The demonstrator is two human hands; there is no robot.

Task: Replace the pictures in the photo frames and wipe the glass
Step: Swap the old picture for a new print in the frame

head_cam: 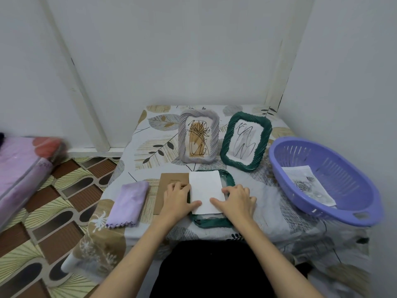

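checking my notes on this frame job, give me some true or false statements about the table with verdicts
1. Both hands, left and right, rest on the white sheet. True.
2. The sheet lies over the flat green frame. True.
3. The cloth lies in the basket. False: it lies on the table, left of the brown backing board; the basket holds a printed picture.
4. Two frames stand upright at the back, a grey frame and a green one. True.
5. The basket is red. False: it is purple.
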